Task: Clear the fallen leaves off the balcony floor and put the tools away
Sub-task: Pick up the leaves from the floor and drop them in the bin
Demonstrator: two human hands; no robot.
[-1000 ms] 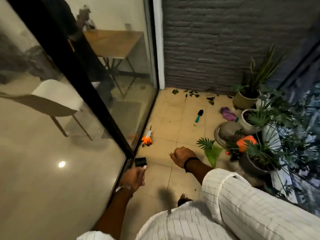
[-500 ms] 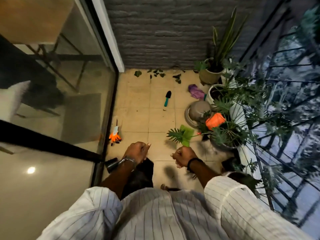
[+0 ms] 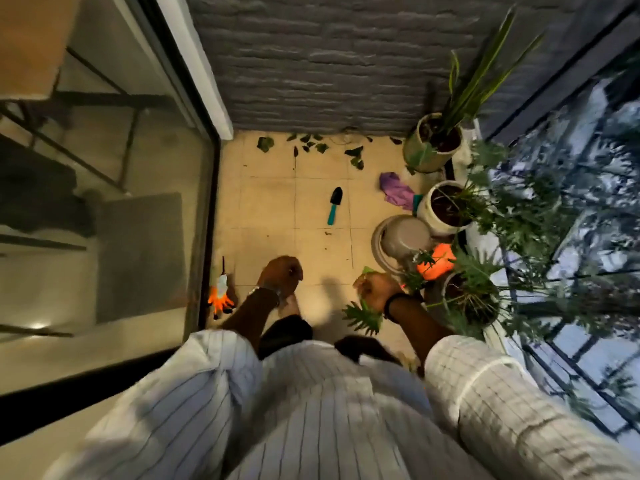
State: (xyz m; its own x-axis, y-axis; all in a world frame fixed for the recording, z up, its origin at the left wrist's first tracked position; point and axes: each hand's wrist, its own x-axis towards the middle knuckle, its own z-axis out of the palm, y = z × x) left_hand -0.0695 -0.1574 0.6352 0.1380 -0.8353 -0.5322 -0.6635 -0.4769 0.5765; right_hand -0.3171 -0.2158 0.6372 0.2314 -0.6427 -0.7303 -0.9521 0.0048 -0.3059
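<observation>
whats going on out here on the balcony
A person in a striped shirt stands on the balcony floor, looking down. Both hands are loosely curled in front: the left hand holds nothing visible, the right hand is by a green plant frond. Fallen leaves lie along the brick wall, and a teal-handled trowel and an orange glove lie untouched.

no text, label, brand or number can be read anywhere.
</observation>
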